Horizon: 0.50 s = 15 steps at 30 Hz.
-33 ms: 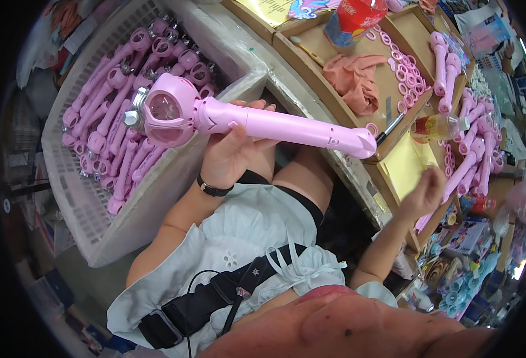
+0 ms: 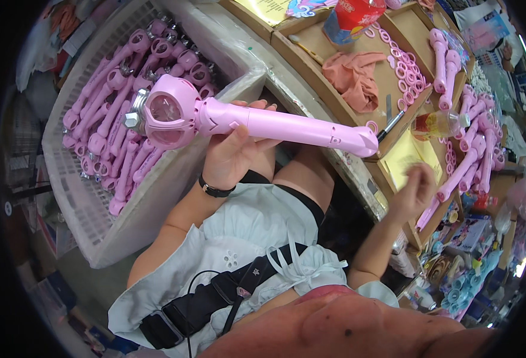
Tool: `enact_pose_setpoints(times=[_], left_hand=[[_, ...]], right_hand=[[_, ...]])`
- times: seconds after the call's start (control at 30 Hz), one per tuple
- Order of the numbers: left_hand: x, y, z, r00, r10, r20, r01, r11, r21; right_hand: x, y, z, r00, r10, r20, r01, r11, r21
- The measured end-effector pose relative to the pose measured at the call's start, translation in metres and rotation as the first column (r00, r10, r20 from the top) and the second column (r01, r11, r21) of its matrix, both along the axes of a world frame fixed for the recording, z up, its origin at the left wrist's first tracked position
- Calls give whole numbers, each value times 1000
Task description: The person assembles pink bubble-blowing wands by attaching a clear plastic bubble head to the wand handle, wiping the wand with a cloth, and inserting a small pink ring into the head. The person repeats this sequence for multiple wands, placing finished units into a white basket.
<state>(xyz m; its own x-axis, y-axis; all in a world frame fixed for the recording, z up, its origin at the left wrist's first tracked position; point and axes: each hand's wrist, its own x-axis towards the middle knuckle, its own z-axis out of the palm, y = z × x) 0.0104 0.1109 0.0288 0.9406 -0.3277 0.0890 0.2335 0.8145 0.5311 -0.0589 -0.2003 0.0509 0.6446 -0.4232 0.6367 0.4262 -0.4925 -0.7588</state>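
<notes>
A pink toy wand [image 2: 287, 126] lies across my left hand [image 2: 236, 156], whose fingers wrap round its handle from below. Its round, hollow head with a clear inside points left, and a silvery metal piece [image 2: 135, 112] sits on the end of that head. The handle's tip reaches right, over the table edge, with a small pink ring [image 2: 371, 125] beside it. My right hand [image 2: 414, 194] is raised over the yellow paper [image 2: 409, 158] at the right. Its fingers look curled but are smeared by motion, so whether they hold anything cannot be made out.
A white plastic basket [image 2: 90, 238] full of similar pink wands stands at the left. Cardboard trays [image 2: 302, 56] on the table hold an orange cloth [image 2: 353, 80], pink rings [image 2: 409, 71], a pen [image 2: 390, 126] and bottles [image 2: 439, 124]. More pink wands [image 2: 480, 143] are piled at the far right.
My right hand has shifted slightly left over the yellow paper. The wand and my left hand stay nearly where they were.
</notes>
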Motion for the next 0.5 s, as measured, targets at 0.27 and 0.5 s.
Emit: enact_pose_setpoints(times=[0.27,0.5], left_hand=[[-16,-12,8,1000,-6,6,6,999,34],[-22,-12,10,998,-2,-66,5,999,47]], right_hand=[[20,127,24,858,422,-293,-272,857,437],[21,133,22,875,305,-377,-200,935,294]])
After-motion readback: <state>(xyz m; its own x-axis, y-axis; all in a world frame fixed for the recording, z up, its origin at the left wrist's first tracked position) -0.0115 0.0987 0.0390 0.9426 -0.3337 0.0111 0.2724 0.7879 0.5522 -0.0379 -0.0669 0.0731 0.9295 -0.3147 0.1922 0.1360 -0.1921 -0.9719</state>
